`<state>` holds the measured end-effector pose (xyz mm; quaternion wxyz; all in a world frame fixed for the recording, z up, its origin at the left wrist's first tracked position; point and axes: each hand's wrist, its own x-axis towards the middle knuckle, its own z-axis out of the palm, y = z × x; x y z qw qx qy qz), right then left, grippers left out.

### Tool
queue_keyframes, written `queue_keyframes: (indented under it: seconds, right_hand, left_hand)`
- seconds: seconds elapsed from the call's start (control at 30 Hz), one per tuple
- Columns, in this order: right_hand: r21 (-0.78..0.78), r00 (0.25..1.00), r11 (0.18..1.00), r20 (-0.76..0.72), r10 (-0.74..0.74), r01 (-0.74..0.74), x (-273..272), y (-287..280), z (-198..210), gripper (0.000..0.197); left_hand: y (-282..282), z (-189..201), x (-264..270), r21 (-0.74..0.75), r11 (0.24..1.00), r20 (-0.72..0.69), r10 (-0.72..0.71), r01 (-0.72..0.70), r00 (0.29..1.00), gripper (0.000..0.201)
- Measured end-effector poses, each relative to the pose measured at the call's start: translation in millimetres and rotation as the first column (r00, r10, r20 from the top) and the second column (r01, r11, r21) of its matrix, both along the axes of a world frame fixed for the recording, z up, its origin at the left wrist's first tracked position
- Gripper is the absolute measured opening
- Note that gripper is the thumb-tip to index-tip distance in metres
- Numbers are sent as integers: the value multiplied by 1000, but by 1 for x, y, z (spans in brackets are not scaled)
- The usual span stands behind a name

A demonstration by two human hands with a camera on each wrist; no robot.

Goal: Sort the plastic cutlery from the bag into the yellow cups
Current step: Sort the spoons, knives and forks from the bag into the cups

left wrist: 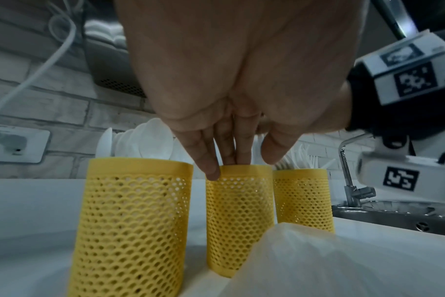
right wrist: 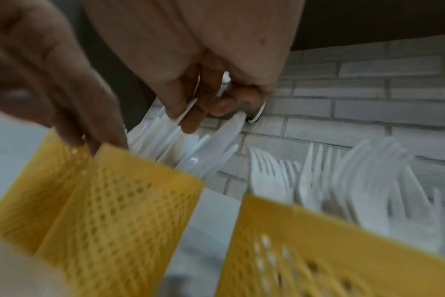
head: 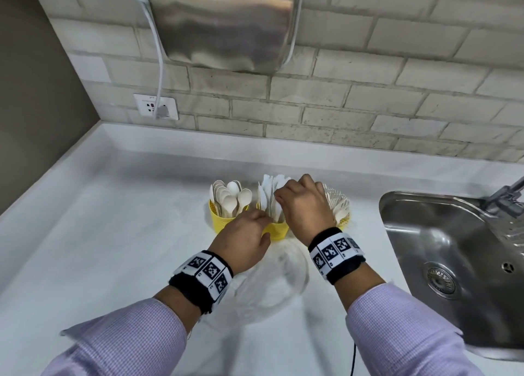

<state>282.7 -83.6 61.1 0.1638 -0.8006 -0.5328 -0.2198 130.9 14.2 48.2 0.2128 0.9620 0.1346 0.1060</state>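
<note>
Three yellow mesh cups stand in a row on the white counter. The left cup (head: 219, 225) (left wrist: 135, 221) holds spoons (head: 229, 195). The middle cup (head: 276, 231) (left wrist: 239, 217) (right wrist: 109, 201) holds white knives (head: 268, 194) (right wrist: 191, 148). The right cup (head: 344, 224) (left wrist: 302, 197) (right wrist: 318, 251) holds forks (head: 338, 202) (right wrist: 356, 180). My left hand (head: 265, 221) (left wrist: 231, 162) touches the middle cup's rim with straight fingers. My right hand (head: 279, 195) (right wrist: 198, 110) is above that cup and pinches the tops of the knives. The clear plastic bag (head: 272, 282) (left wrist: 330, 261) lies just in front of the cups, under my wrists.
A steel sink (head: 453, 250) with a tap (head: 507, 191) lies to the right. A tiled wall runs behind the cups, carrying a steel dispenser (head: 224, 21) and a socket (head: 156, 106) with a white cable. White counter (head: 113, 233) stretches to the left.
</note>
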Motion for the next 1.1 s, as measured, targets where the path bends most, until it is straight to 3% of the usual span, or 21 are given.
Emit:
queue_keyframes:
  seconds: [0.2, 0.3, 0.4, 0.5, 0.63, 0.8, 0.93, 1.1]
  right_hand:
    - [86, 998, 996, 66, -14, 9, -5, -7, -2, 13]
    - [168, 999, 985, 11, -41, 38, -18, -16, 8, 29]
    - [233, 995, 972, -92, 31, -9, -33, -27, 3, 19]
    - [123, 965, 992, -262, 28, 4, -44, -34, -13, 10]
    - [-123, 908, 992, -410, -85, 37, -45, -37, -29, 23]
    - [-103, 883, 994, -461, -88, 45, -41, -32, -28, 23]
    - [-120, 884, 992, -460, -86, 33, -35, -27, -31, 10]
    - [-130, 881, 991, -464, -96, 39, -27, -27, -37, 13]
  left_hand:
    - [3, 5, -5, -32, 999, -13, 2, -2, 1000, 38]
    - [9, 7, -10, -40, 994, 68, 100, -97, 993, 27]
    - [18, 6, -14, 22, 971, 98, 234, -237, 967, 15]
    - [24, 6, -17, 89, 941, 2, 328, -327, 945, 23]
    - [25, 4, -19, 108, 932, -66, 353, -345, 933, 29]
    - [26, 4, -19, 108, 928, -64, 364, -356, 929, 28]
    - [28, 5, -20, 108, 925, -48, 371, -365, 927, 25]
    - [27, 7, -23, 115, 929, -16, 356, -352, 934, 16]
